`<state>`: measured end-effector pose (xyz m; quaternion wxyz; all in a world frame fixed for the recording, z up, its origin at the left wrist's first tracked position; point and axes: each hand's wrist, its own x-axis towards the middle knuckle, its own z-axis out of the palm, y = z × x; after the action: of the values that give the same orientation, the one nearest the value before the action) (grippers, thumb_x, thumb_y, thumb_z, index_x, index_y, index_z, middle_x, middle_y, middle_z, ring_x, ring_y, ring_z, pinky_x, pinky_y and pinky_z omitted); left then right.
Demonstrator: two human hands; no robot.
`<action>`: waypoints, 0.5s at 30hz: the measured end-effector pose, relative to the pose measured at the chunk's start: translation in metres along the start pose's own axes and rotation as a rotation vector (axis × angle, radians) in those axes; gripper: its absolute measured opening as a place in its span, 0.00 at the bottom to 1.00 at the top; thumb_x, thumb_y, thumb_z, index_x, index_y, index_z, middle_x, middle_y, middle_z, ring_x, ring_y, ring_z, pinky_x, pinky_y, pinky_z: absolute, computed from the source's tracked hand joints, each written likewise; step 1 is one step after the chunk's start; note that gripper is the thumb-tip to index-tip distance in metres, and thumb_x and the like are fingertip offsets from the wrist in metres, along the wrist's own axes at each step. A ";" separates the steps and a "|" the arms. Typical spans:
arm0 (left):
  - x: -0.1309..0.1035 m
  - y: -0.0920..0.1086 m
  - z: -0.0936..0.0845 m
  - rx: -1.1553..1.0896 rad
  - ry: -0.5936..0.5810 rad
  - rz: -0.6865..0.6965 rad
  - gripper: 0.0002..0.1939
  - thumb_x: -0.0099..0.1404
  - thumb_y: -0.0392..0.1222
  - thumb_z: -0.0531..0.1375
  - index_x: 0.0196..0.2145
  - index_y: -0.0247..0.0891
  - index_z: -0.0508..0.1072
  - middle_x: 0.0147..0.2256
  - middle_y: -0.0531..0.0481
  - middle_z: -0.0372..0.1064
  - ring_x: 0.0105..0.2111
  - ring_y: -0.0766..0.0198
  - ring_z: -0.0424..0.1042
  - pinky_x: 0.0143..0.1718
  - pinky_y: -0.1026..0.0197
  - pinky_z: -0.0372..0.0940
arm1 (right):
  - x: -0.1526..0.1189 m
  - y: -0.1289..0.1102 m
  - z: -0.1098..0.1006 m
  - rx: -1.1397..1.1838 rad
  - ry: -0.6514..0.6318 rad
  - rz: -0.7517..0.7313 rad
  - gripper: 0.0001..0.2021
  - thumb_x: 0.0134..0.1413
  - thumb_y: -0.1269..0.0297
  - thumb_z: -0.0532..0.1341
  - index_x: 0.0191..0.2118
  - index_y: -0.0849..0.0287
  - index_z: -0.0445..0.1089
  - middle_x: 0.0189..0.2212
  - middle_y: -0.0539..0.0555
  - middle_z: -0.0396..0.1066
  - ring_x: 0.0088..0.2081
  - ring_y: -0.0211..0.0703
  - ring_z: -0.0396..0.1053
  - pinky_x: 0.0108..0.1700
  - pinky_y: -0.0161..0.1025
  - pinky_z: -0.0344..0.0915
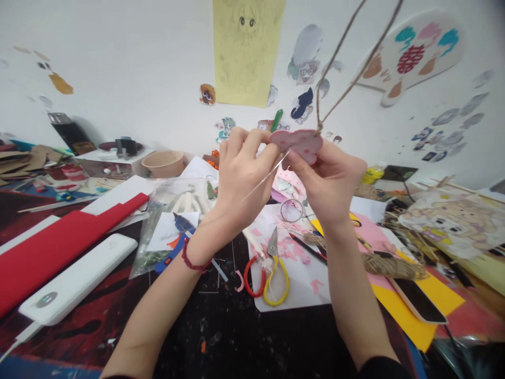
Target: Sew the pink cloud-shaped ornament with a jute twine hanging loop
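Observation:
A flat pink piece with a wavy outline (300,143) is held up above the table, in front of the wall. Brown twine (347,89) is knotted at its upper right edge and rises out of view in a loop. My right hand (329,176) pinches the piece from the right, thumb on its near face. Closed fingers of my left hand (248,168) meet its left edge. A thin pale strand (264,182) slants down from the piece across my left hand; what it is attached to is hidden.
Below lie scissors with red and yellow handles (272,279) on white paper (298,302) with pink scraps. A white power bank (79,279) and red strip (71,237) lie left. At right are a twine bundle (394,267) and a phone (420,300).

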<state>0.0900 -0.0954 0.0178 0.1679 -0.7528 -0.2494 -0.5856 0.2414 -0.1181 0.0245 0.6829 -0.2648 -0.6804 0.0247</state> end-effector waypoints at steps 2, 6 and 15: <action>0.000 -0.001 0.000 0.010 0.014 0.023 0.08 0.75 0.42 0.52 0.42 0.43 0.71 0.45 0.45 0.72 0.47 0.50 0.67 0.51 0.43 0.58 | 0.000 0.000 0.001 0.000 0.013 0.006 0.01 0.58 0.66 0.68 0.34 0.54 0.78 0.29 0.51 0.73 0.34 0.42 0.69 0.40 0.44 0.69; 0.001 0.001 -0.001 0.019 0.007 0.037 0.10 0.76 0.44 0.51 0.42 0.42 0.71 0.43 0.44 0.72 0.47 0.49 0.67 0.51 0.43 0.58 | -0.001 0.000 0.002 -0.015 0.016 0.019 0.02 0.59 0.65 0.67 0.35 0.52 0.78 0.28 0.49 0.72 0.33 0.41 0.71 0.39 0.43 0.70; 0.002 0.020 -0.011 0.219 -0.151 -0.086 0.09 0.75 0.41 0.51 0.45 0.42 0.71 0.46 0.44 0.71 0.48 0.49 0.66 0.50 0.45 0.58 | -0.002 -0.003 0.000 -0.026 -0.001 -0.025 0.07 0.60 0.69 0.67 0.40 0.50 0.81 0.32 0.50 0.77 0.36 0.43 0.73 0.41 0.45 0.70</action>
<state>0.0929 -0.1173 0.0236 0.2043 -0.7605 -0.3558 -0.5034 0.2403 -0.1211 0.0235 0.6793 -0.2649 -0.6843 0.0074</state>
